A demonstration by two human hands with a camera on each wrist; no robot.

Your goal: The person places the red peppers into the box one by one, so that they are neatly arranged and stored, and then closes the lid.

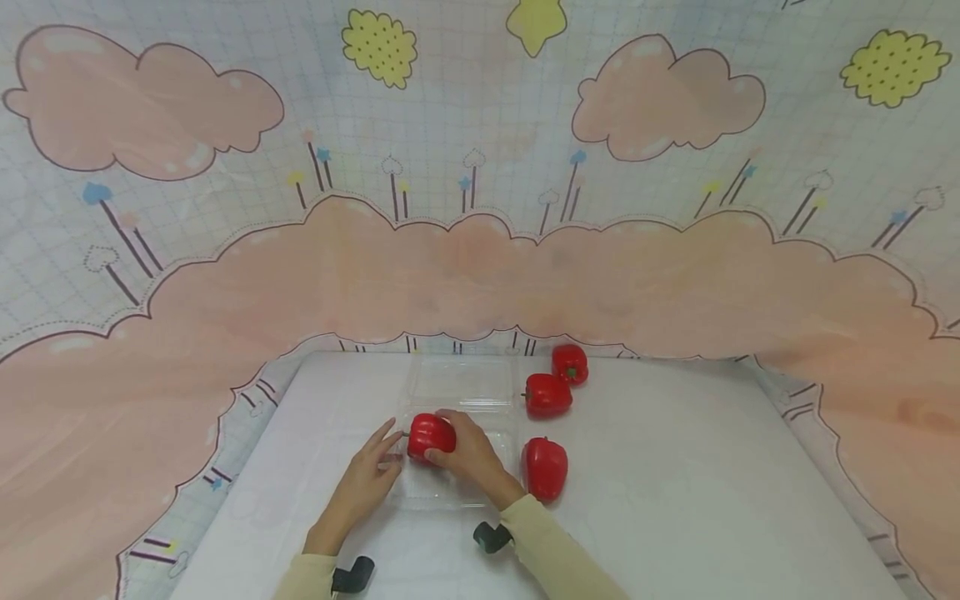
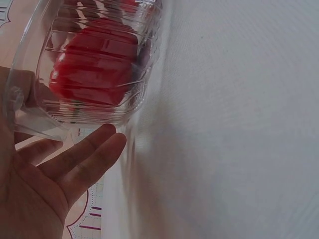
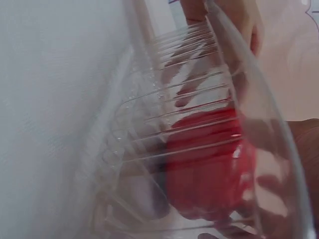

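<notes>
My right hand grips a red bell pepper, thumb on the near side and fingers on the far side. The pepper is within the clear plastic container, its stem pointing left. Through the ribbed container wall the pepper shows red in the right wrist view. At the container's left side is my left hand, fingers spread and mostly straight, their tips near the stem. In the left wrist view two of its fingers reach along the outside of the wall.
The container's clear lid lies folded open at the back. Right of it are three more red bell peppers: one at the back, one just before it, one nearer my right wrist. A patterned curtain hangs behind the white table.
</notes>
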